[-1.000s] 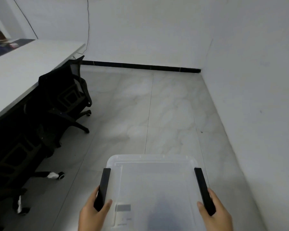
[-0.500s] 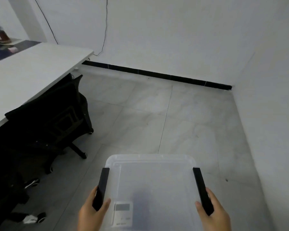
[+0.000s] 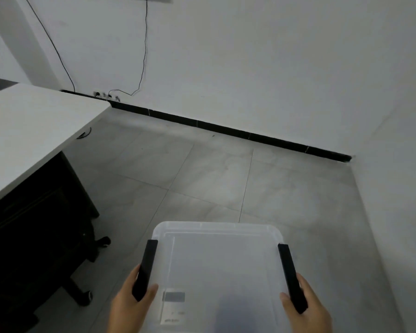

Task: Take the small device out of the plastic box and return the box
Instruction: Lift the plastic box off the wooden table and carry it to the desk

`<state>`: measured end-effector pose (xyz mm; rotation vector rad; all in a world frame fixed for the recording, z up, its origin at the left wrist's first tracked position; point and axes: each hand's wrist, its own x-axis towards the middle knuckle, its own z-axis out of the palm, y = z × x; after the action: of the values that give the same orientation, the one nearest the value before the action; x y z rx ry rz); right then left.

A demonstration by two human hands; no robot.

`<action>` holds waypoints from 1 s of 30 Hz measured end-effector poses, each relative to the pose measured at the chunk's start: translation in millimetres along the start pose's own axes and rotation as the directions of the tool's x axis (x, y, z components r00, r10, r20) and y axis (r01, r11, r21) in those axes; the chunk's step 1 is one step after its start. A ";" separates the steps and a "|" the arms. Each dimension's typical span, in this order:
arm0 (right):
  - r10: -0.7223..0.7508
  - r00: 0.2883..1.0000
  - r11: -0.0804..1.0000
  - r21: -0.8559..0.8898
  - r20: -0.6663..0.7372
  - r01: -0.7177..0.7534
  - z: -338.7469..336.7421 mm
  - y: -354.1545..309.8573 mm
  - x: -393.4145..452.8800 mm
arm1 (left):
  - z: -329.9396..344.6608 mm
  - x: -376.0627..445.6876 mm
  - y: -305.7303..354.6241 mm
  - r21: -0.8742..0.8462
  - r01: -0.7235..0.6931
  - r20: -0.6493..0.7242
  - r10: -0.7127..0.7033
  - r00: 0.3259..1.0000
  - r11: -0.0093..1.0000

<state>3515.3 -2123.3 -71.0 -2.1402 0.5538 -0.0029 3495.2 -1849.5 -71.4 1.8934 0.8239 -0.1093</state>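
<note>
I hold a translucent plastic box (image 3: 221,258) with its lid on, low in the middle of the view, above the floor. My left hand (image 3: 127,306) grips the black latch (image 3: 145,269) on its left side. My right hand (image 3: 308,308) grips the black latch (image 3: 291,277) on its right side. Through the lid a small white device (image 3: 174,305) with a grey screen shows faintly at the box's near left. A dark blurred shape lies to its right inside the box.
A white desk (image 3: 27,133) stands at the left with a black chair (image 3: 34,241) under it. Grey tiled floor (image 3: 214,179) stretches ahead to a white wall with a black skirting (image 3: 226,129). A second white wall (image 3: 399,212) closes the right side. Cables hang down to sockets (image 3: 106,94).
The view has turned left and closer to the far wall; the desk edge and chair have shifted left. Both hands keep the same grip on the box latches.
</note>
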 end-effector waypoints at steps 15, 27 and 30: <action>-0.344 0.805 0.918 -0.007 0.483 0.396 159.6 -229.6 348.4 | 37.6 223.9 170.1 -0.322 0.174 -0.480 -0.319 0.818 0.931; -0.539 0.506 0.763 0.135 0.674 0.632 344.0 -433.0 417.9 | -62.9 381.8 213.2 -0.451 0.081 -0.664 -0.395 0.635 0.889; -0.570 0.447 0.742 0.198 0.690 0.641 381.9 -481.9 417.0 | -97.9 409.2 222.5 -0.446 0.066 -0.713 -0.398 0.578 0.893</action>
<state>4154.2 -1749.5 -7.5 -2.0869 -0.7287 0.4597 3909.7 -1620.2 -25.5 1.3940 1.5821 0.7537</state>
